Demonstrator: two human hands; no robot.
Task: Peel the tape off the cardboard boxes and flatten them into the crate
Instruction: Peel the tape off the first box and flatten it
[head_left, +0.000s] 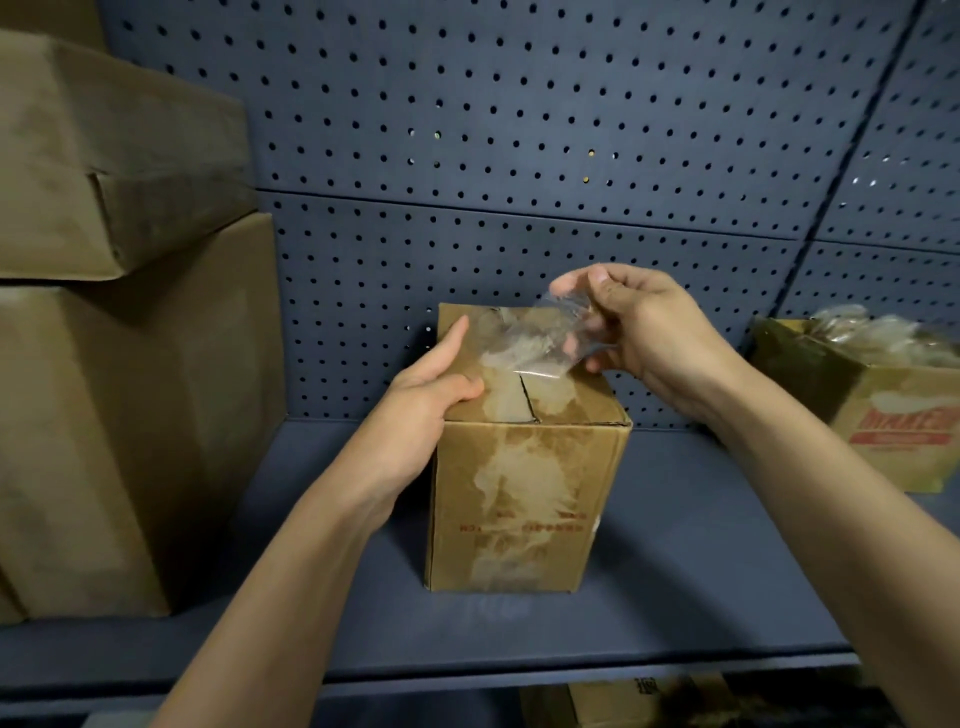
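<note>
The right hand (649, 332) pinches clear crinkled tape (535, 338), lifted above the small brown cardboard box (524, 467). The left hand (431, 384) grips the box's top edge, fingers spread. The thin tape, apparently stuck just below the pinch, may tear.

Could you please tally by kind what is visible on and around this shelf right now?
Cardboard boxes: 5 (centre, two stacked left, right, below shelf)
Clear tape strips: 1
Hands: 2
Total: 8

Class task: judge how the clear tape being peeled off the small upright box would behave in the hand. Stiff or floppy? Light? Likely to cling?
The clear tape looks floppy: it crumples and folds between the right hand and the small box. It is probably very light, being thin and see-through. It may cling to fingers, since pale torn patches on the cardboard suggest strong adhesive.
</note>
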